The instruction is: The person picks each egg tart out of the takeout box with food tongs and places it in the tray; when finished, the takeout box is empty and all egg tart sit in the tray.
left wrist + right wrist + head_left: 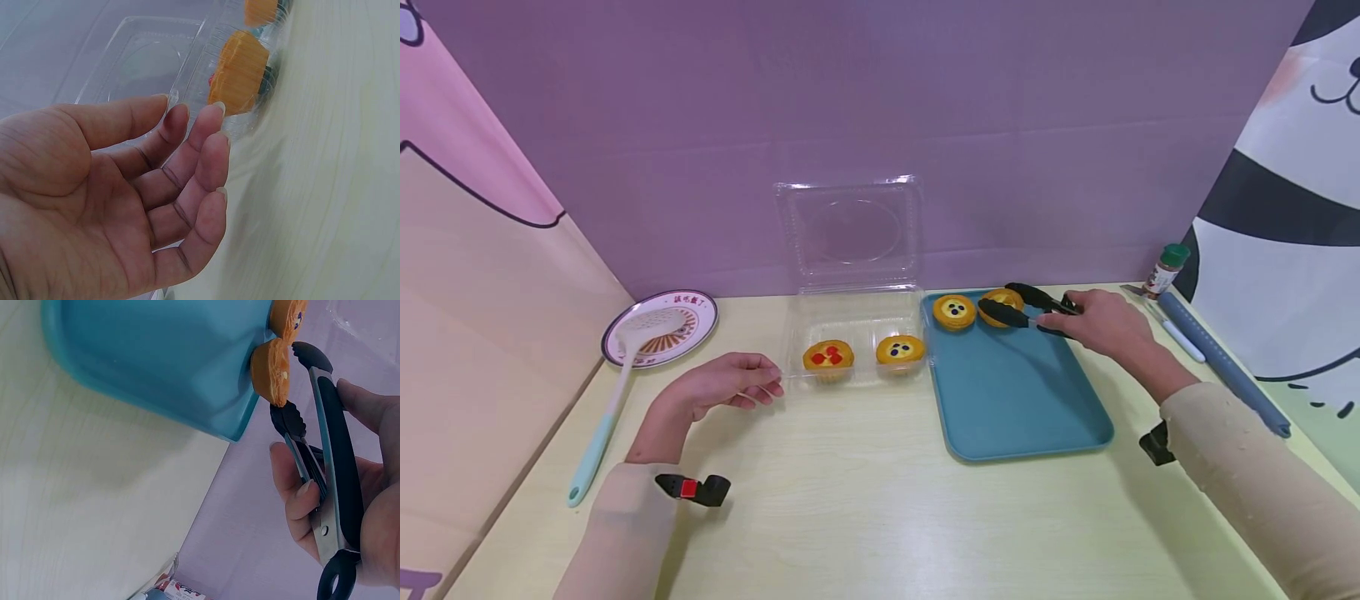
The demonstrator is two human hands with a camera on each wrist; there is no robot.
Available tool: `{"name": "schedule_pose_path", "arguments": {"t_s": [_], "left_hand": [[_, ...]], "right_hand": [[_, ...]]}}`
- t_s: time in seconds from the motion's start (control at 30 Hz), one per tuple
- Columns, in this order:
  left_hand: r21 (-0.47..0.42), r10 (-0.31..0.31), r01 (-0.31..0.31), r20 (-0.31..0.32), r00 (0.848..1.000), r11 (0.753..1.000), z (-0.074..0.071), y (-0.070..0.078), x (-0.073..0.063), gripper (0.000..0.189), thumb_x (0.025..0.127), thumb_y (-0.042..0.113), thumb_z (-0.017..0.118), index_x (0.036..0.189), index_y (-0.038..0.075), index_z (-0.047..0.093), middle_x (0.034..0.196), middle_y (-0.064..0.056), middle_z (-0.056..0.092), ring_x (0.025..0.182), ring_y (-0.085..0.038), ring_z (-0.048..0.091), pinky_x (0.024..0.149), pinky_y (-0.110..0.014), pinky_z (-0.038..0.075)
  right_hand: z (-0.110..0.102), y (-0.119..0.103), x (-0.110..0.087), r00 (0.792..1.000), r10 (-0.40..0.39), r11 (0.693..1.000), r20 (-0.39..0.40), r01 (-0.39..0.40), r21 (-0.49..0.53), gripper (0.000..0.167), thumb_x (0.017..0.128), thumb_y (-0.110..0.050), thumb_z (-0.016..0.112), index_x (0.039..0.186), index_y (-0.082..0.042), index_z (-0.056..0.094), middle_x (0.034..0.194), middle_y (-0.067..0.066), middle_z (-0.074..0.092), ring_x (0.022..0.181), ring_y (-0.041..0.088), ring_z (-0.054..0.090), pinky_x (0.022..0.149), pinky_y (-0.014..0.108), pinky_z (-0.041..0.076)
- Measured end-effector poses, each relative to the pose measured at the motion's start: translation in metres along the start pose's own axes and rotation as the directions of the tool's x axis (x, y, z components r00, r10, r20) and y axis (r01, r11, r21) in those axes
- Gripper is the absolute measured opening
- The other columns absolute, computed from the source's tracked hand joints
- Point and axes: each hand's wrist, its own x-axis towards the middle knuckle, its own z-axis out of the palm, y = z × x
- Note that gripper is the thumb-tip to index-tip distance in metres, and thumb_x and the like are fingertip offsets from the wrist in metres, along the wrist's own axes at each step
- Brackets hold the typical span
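My right hand grips black-tipped metal tongs. Their tips stand apart on either side of an egg tart at the far end of the blue tray; contact is unclear. Beside it on the tray sits another tart with dark dots. My left hand pinches the near left corner of a clear plastic box between thumb and index finger, the other fingers loosely bent. Inside the box are a tart with red pieces and a tart with dark dots. The box's lid stands raised.
At the left, a white slotted spatula with a light blue handle leans on a patterned plate. Along the right edge lie a blue rod-like roll, a white-handled knife and a green-capped seasoning bottle. A purple backdrop stands behind.
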Motion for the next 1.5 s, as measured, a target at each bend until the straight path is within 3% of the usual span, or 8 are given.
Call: {"name": "schedule_pose_path", "arguments": {"t_s": [0.27, 0.73, 0.93, 1.13, 1.27, 1.37, 1.5], "left_hand": [[-0.001, -0.001, 0.001, -0.004, 1.0, 1.0, -0.001, -0.001, 0.0, 0.034, 0.104, 0.03, 0.054, 0.118, -0.001, 0.058, 0.11, -0.01, 0.069, 0.097, -0.022, 0.065, 0.086, -0.034, 0.053], [0.0, -0.005, 0.005, -0.001, 1.0, 1.0, -0.001, -0.002, 0.0, 0.037, 0.104, 0.03, 0.053, 0.121, -0.003, 0.056, 0.111, -0.011, 0.069, 0.096, -0.02, 0.065, 0.085, -0.032, 0.053], [0.003, -0.007, 0.007, -0.002, 1.0, 1.0, -0.001, -0.002, 0.0, 0.036, 0.104, 0.03, 0.053, 0.12, -0.002, 0.057, 0.11, -0.01, 0.069, 0.096, -0.02, 0.065, 0.085, -0.032, 0.053], [0.007, -0.001, 0.001, 0.002, 1.0, 1.0, 0.0, 0.0, 0.0, 0.036, 0.104, 0.03, 0.053, 0.121, -0.002, 0.056, 0.11, -0.01, 0.069, 0.097, -0.02, 0.065, 0.085, -0.032, 0.053], [0.005, 0.0, 0.0, 0.004, 1.0, 1.0, 0.0, 0.001, -0.001, 0.036, 0.104, 0.03, 0.053, 0.121, -0.002, 0.056, 0.11, -0.009, 0.07, 0.097, -0.02, 0.065, 0.085, -0.032, 0.053], [0.0, -0.001, 0.001, 0.005, 1.0, 1.0, 0.0, 0.002, -0.001, 0.036, 0.104, 0.029, 0.053, 0.121, -0.002, 0.056, 0.11, -0.009, 0.07, 0.097, -0.02, 0.065, 0.084, -0.032, 0.053], [-0.001, -0.001, 0.001, 0.005, 1.0, 1.0, 0.0, 0.001, 0.0, 0.035, 0.104, 0.029, 0.053, 0.12, -0.001, 0.057, 0.11, -0.008, 0.07, 0.096, -0.019, 0.065, 0.085, -0.032, 0.053]], "right_hand": [[-0.003, -0.002, -0.002, 1.0, 0.013, 1.0, -0.017, -0.013, -0.014, 0.094, 0.088, -0.068, 0.059, 0.148, 0.003, 0.042, 0.131, 0.029, 0.06, 0.103, 0.037, 0.062, 0.069, 0.044, 0.054], [-0.006, 0.0, -0.004, 0.997, -0.016, 1.0, -0.071, 0.015, -0.016, 0.09, 0.088, -0.068, 0.06, 0.144, 0.001, 0.048, 0.105, 0.021, 0.068, 0.084, 0.031, 0.06, 0.058, 0.036, 0.046], [-0.005, -0.001, -0.006, 0.993, -0.034, 0.999, -0.11, 0.034, -0.001, 0.079, 0.088, -0.067, 0.061, 0.136, -0.005, 0.056, 0.092, 0.014, 0.066, 0.079, 0.028, 0.057, 0.055, 0.034, 0.04], [-0.006, -0.008, -0.013, 0.981, -0.073, 0.997, -0.178, 0.074, 0.001, 0.074, 0.087, -0.067, 0.062, 0.138, -0.015, 0.056, 0.105, 0.018, 0.07, 0.084, 0.033, 0.061, 0.057, 0.04, 0.044], [-0.004, -0.018, -0.019, 0.977, -0.085, 0.996, -0.197, 0.092, 0.022, 0.078, 0.087, -0.067, 0.062, 0.143, -0.014, 0.054, 0.111, 0.018, 0.069, 0.09, 0.034, 0.063, 0.062, 0.043, 0.048], [-0.002, -0.025, -0.023, 0.98, -0.084, 0.995, -0.182, 0.091, 0.035, 0.085, 0.088, -0.068, 0.061, 0.148, -0.01, 0.048, 0.128, 0.022, 0.064, 0.106, 0.039, 0.063, 0.075, 0.051, 0.052], [0.0, -0.035, -0.029, 0.983, -0.081, 0.995, -0.162, 0.089, 0.04, 0.09, 0.088, -0.067, 0.061, 0.153, -0.007, 0.04, 0.146, 0.026, 0.049, 0.124, 0.044, 0.054, 0.092, 0.059, 0.049]]}}
